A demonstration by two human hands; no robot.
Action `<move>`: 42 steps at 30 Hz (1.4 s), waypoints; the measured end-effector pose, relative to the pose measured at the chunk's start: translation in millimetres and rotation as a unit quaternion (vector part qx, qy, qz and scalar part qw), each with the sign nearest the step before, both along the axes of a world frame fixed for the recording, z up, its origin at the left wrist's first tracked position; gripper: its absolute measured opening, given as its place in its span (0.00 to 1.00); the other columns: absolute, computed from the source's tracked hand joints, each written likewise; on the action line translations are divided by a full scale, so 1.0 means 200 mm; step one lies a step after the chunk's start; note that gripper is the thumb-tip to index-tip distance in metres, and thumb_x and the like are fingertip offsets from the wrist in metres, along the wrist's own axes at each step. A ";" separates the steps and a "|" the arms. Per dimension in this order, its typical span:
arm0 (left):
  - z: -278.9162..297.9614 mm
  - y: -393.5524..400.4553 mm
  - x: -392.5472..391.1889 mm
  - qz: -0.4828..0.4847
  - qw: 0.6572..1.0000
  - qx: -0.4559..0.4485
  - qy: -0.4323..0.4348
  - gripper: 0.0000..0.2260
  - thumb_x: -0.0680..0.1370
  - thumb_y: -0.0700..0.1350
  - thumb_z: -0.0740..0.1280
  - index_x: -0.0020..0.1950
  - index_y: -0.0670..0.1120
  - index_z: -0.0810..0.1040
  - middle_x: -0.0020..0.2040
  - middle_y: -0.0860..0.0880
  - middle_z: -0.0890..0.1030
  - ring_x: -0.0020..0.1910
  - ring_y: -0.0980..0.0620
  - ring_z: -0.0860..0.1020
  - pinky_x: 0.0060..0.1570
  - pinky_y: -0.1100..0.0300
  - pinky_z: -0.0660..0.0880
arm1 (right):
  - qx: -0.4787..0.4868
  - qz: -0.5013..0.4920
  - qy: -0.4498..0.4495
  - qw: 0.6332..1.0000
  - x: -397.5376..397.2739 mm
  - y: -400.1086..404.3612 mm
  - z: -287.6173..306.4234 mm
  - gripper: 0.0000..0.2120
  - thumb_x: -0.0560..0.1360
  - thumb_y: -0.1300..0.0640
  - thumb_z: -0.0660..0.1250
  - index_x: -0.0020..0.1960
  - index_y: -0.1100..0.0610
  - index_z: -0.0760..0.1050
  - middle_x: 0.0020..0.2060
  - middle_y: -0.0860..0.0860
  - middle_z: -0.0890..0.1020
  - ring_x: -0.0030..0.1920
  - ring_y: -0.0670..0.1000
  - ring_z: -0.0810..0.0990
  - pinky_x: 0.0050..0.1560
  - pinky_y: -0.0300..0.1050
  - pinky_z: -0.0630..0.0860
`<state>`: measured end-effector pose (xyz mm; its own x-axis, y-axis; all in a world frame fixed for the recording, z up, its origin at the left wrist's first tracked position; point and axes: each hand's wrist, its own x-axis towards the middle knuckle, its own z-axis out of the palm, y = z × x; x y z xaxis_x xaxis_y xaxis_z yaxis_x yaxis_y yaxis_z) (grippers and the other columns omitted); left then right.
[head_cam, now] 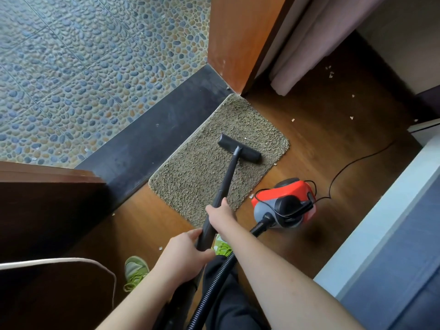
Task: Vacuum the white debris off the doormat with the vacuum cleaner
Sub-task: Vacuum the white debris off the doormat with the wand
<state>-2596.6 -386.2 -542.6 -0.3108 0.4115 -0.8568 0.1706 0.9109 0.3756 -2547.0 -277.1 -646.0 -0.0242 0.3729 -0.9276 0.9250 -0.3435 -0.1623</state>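
Note:
A shaggy olive-brown doormat (195,167) lies on the wooden floor beside a dark threshold. The black floor nozzle (239,150) of the vacuum cleaner rests flat on the mat's far right part. A tiny white speck (246,138) lies on the mat just beyond the nozzle. The black wand (226,184) runs back from the nozzle to me. My right hand (220,214) grips the wand higher up, over the mat's near edge. My left hand (188,252) grips the wand's lower end. The red and grey vacuum cleaner body (284,202) sits on the floor right of the mat.
White scraps (293,120) are scattered on the wooden floor to the right. A black hose (214,289) and power cord (352,163) trail on the floor. A wooden door frame (235,44) stands behind the mat; pebble tiles (83,67) lie beyond the threshold (152,132). My green shoes (135,270) are near.

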 end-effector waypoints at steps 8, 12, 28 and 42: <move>0.01 -0.03 0.01 0.020 1.000 0.016 0.007 0.29 0.72 0.52 0.69 0.73 0.57 0.70 0.43 0.55 0.80 0.43 0.57 0.77 0.35 0.71 0.67 | 0.013 -0.028 0.008 0.999 0.02 -0.02 -0.02 0.35 0.79 0.50 0.61 0.81 0.49 0.49 0.70 0.57 0.71 0.66 0.59 0.73 0.63 0.51 0.72; -0.03 0.04 0.00 0.024 0.999 0.029 0.010 0.30 0.72 0.52 0.69 0.74 0.56 0.70 0.51 0.52 0.83 0.50 0.54 0.79 0.45 0.66 0.70 | 0.029 -0.021 0.009 0.999 0.00 0.07 -0.03 0.34 0.80 0.51 0.61 0.81 0.50 0.49 0.71 0.57 0.71 0.67 0.59 0.73 0.58 0.46 0.72; -0.14 0.20 0.04 -0.009 1.000 0.016 0.004 0.20 0.74 0.51 0.69 0.66 0.51 0.77 0.43 0.51 0.81 0.43 0.52 0.78 0.41 0.64 0.72 | 0.031 0.033 -0.010 0.999 -0.01 0.21 -0.22 0.36 0.75 0.50 0.65 0.79 0.53 0.55 0.69 0.61 0.69 0.63 0.63 0.75 0.60 0.58 0.77; -0.13 -0.25 0.07 -0.050 0.998 0.019 -0.039 0.17 0.75 0.50 0.68 0.63 0.48 0.79 0.46 0.50 0.83 0.45 0.51 0.80 0.41 0.62 0.73 | 0.007 0.011 -0.015 1.000 0.09 -0.23 -0.15 0.36 0.78 0.52 0.64 0.80 0.54 0.50 0.70 0.59 0.68 0.64 0.61 0.74 0.52 0.48 0.77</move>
